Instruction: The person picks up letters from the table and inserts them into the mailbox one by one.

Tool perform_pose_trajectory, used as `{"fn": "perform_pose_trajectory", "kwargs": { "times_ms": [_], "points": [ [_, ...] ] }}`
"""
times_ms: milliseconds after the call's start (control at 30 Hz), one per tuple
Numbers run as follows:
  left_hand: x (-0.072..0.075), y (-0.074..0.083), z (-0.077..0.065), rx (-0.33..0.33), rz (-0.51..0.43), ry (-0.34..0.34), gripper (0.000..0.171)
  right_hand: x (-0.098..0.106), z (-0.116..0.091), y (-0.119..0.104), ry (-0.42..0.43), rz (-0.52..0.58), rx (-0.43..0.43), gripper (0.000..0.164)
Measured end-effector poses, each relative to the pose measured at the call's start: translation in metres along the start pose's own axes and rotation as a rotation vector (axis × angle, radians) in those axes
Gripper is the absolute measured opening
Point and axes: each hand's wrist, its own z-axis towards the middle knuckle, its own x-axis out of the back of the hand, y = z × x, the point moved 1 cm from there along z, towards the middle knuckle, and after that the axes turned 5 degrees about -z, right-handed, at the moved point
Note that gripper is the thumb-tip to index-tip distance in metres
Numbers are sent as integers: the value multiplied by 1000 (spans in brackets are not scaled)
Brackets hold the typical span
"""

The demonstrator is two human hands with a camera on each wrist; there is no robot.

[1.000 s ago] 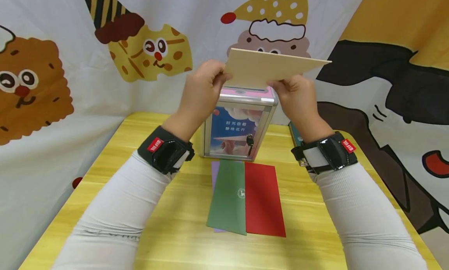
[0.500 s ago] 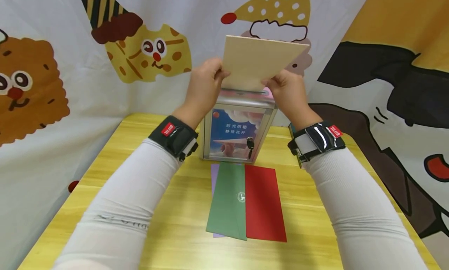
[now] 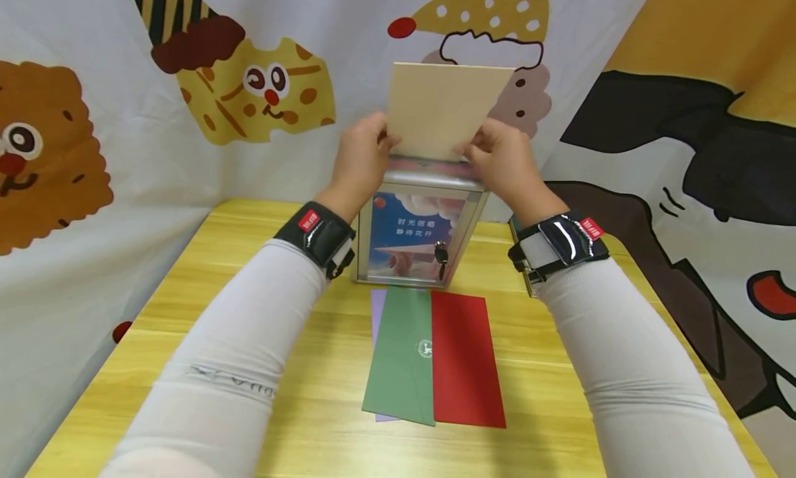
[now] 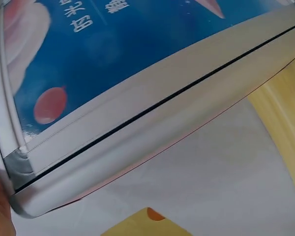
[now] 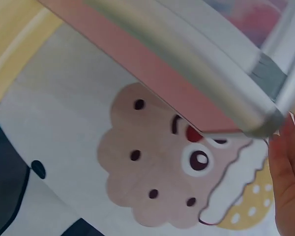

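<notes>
A flat cream envelope (image 3: 444, 108) stands nearly upright over the top of a silver-framed mailbox (image 3: 388, 226). My left hand (image 3: 361, 157) pinches its left edge, and my right hand (image 3: 505, 161) pinches the lower right edge. The envelope's bottom edge meets the pink top, where the slot is hidden behind it. Fingers of my left hand (image 4: 0, 216) show beside a corner of the mailbox (image 4: 113, 64) in the left wrist view. In the right wrist view, my right hand (image 5: 290, 182) is close by the opposite corner.
In front of the mailbox, a green envelope (image 3: 398, 360) overlaps a purple envelope (image 3: 377, 305), with a red envelope (image 3: 468, 360) alongside, all on the wooden table (image 3: 298, 423). Keys (image 3: 441, 257) hang from its door. A cartoon-print curtain (image 3: 367, 22) hangs behind.
The cream envelope has turned from slanting to nearly upright and come down onto the mailbox's top. Both hands have moved with it, the right one inward, still pinching it.
</notes>
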Motion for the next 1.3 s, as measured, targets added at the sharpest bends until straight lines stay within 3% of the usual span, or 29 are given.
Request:
{"fn": "perform_pose_trajectory", "kwargs": {
  "times_ms": [267, 500, 800, 1100, 1200, 1300],
  "points": [
    [-4, -5, 2, 45, 48, -22, 35, 14, -2, -12, 164, 133, 63, 22],
    [-2, -1, 6, 75, 50, -75, 20, 13, -3, -10, 169, 118, 81, 20],
    [13, 22, 4, -12, 20, -23, 23, -6, 0, 7, 144, 0, 55, 17],
    [15, 23, 3, -114, 168, -59, 25, -16, -2, 14, 84, -11, -18, 25],
    [13, 20, 2, -122, 186, -60, 23, -12, -4, 12, 114, 16, 8, 30],
    [11, 17, 2, -113, 195, -65, 22, -8, -6, 8, 182, 8, 98, 30]
  ]
}}
